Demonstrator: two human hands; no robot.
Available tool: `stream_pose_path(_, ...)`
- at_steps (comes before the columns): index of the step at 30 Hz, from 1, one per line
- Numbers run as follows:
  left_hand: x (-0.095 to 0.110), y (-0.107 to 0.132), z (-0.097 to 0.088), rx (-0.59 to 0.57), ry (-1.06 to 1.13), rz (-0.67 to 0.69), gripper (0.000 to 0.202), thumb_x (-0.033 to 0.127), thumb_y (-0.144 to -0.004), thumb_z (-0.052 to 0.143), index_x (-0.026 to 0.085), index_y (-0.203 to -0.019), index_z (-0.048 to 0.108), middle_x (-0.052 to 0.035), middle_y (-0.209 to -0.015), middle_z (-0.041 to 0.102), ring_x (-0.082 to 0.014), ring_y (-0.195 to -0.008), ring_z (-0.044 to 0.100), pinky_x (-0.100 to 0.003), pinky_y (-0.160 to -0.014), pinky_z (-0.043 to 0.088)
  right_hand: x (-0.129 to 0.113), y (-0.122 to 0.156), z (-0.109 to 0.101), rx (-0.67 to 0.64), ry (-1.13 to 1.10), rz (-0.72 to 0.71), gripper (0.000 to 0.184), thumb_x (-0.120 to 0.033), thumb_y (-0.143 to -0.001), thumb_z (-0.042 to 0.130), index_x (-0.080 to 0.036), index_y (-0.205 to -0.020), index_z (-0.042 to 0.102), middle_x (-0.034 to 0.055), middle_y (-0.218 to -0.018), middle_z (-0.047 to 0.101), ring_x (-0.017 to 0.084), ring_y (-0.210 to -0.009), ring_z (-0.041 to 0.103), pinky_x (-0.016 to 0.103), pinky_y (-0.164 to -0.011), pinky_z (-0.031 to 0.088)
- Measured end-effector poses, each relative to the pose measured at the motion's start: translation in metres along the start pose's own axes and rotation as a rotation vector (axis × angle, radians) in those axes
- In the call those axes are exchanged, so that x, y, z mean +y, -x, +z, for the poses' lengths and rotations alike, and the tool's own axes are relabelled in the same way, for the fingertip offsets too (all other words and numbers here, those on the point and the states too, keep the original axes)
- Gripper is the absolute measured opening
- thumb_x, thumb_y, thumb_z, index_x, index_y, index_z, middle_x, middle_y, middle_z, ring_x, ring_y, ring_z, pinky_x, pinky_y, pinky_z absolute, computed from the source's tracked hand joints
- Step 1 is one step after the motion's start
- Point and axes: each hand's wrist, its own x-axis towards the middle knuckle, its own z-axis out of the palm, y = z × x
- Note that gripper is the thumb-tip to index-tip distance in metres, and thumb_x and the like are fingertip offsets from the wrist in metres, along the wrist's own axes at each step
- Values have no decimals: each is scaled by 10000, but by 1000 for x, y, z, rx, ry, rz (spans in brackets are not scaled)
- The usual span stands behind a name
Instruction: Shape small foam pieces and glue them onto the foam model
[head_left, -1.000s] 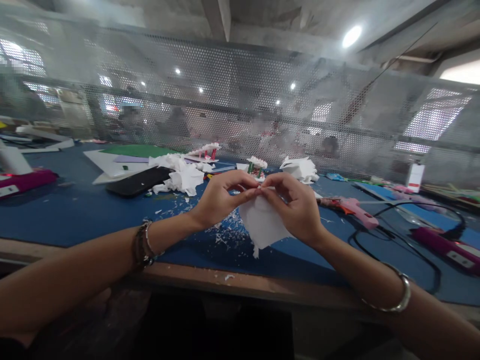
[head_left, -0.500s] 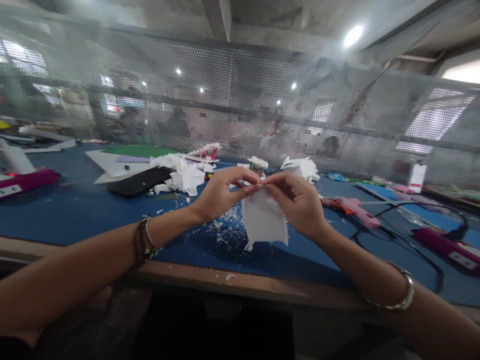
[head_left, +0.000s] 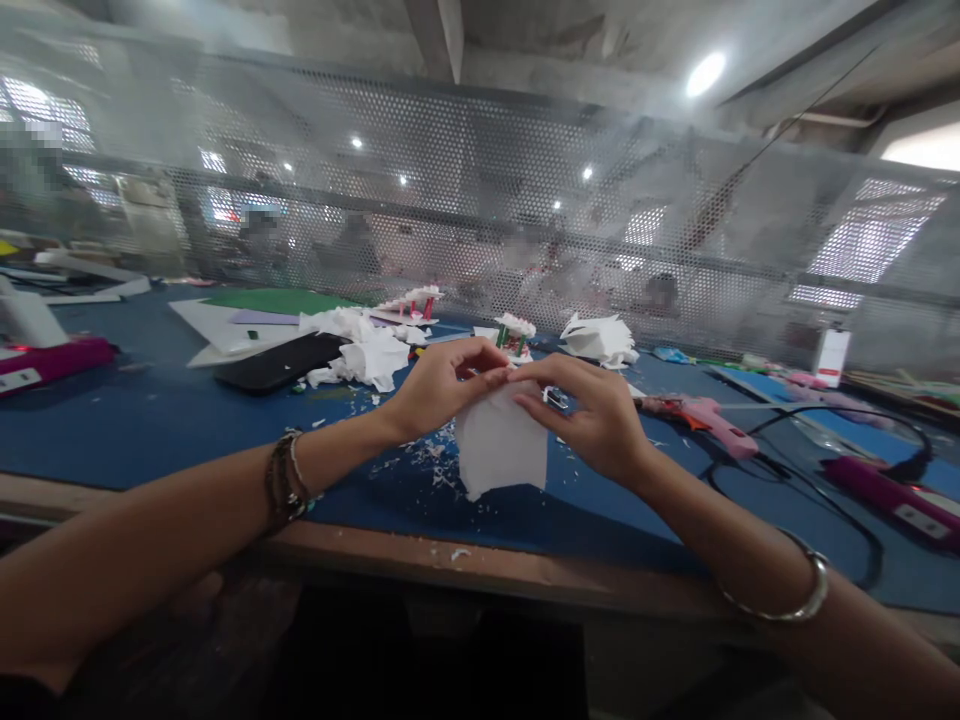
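Observation:
A limp white paper sheet hangs over the table from between my fingers. My left hand pinches its upper edge between thumb and forefinger. My right hand is at the sheet's upper right, its forefinger reaching my left fingertips. Its thumb lies lower, in front of the sheet, with a gap between thumb and forefinger. Just beyond my hands stands a small piece with green and red posts and a white ruffled top. White scraps are scattered under and left of the sheet.
Left are crumpled white paper, a black phone-like slab and a green sheet. A pink glue gun with a black cable lies right. Purple power strips flank the blue table. A perforated screen stands behind.
The sheet has shifted left and slightly down. My right thumb has dropped away from its forefinger, opening a gap. My left hand keeps its pinch.

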Motion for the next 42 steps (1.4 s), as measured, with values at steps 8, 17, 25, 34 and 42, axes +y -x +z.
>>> stream_pose_path(8,2,-3,3,-52,262,-134,138,263,-684,573,129,-698,542,30,-605,505,-46,-533,431,-157,-500,349,-5,0,2,52,-43,102,113,-196,-740,514,-200,-809,603,4,-743,619,92,-661,541,227,-600,417)
stream_pose_path(17,4,-2,2,-87,407,-208,104,224,-682,577,126,-705,550,32,-634,521,-42,-571,449,-154,-535,352,-4,-2,-6,45,-32,27,151,-147,-736,508,-195,-837,608,14,-773,620,94,-711,562,221,-623,451)
stream_pose_path(25,-1,-2,4,-102,428,-170,87,203,-675,579,131,-718,554,24,-665,539,-49,-605,475,-163,-567,370,1,0,-5,82,240,-215,156,-139,-771,475,-196,-874,578,28,-768,616,111,-724,566,257,-663,470)
stream_pose_path(34,1,-2,7,-111,372,-170,93,202,-667,564,119,-690,530,30,-608,509,-44,-546,447,-167,-521,360,2,-1,-5,42,322,-261,89,-159,-799,444,-183,-816,528,20,-743,590,107,-707,534,256,-689,443)
stream_pose_path(42,-3,2,10,-77,218,-128,147,255,-695,544,113,-732,555,4,-628,537,-62,-554,464,-182,-521,388,5,-3,-4,-37,265,-116,57,-183,-799,432,-183,-760,474,24,-736,556,109,-705,520,243,-644,431)
